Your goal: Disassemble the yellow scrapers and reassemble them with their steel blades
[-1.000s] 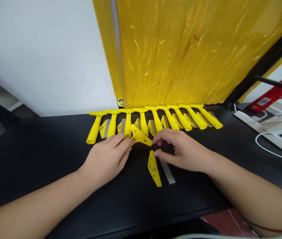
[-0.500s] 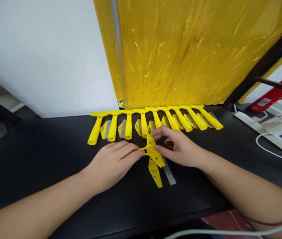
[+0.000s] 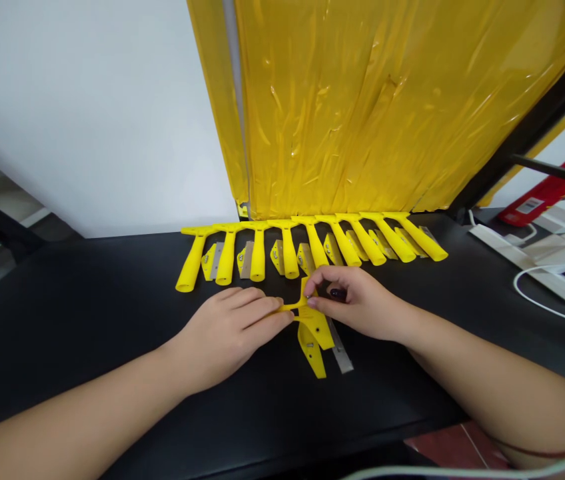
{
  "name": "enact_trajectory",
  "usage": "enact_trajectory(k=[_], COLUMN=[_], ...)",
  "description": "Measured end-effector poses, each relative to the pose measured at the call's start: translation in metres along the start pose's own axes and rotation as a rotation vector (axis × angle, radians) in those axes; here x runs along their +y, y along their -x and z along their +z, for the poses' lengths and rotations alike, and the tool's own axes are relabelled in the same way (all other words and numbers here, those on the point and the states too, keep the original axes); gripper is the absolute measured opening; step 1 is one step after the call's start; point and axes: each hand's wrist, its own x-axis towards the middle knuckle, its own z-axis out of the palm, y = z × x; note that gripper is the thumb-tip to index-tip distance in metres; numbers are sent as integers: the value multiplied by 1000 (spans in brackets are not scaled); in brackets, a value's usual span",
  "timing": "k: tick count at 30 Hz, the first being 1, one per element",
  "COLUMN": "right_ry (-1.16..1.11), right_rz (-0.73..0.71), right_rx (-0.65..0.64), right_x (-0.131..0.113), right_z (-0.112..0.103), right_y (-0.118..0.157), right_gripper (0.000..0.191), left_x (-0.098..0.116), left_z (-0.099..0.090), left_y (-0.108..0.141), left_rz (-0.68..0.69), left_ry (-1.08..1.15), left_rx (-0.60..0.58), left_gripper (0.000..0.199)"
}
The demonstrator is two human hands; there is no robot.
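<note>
My left hand is closed around the handle of a yellow plastic scraper, most of which it hides. The scraper's wide flat head points to the right, with a small dark hole near its lower end. At the upper part of the head, thumb and forefinger of my right hand pinch a small screw, mostly covered by the fingertips. A dark object shows inside that hand; its kind is unclear. Below the head lie a yellow cover plate with a screw in it and a grey metal blade.
Several yellow scraper handles stand in a row at the back, with yellow plates and blades between them. Yellow plastic film hangs behind. To the right are a power strip, white cables and a red box.
My right thumb and forefinger have closed over the screw on the scraper head. The head has tilted and shifted slightly down; the left hand keeps its grip.
</note>
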Motion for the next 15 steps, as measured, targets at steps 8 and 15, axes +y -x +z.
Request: enact_trajectory(k=[8,15], right_ry=[229,305], right_rz=[-176,-166], right_rx=[143,-146], right_x=[-5,-18], right_z=[-7,-23], right_y=[1,8], right_gripper=[6,6], left_x=[2,-6], left_z=[-1,-5], left_y=[-2,-1], left_rz=[-39,-372], left_ry=[-14,-152], left_rx=[-1,85], left_gripper=[25,21])
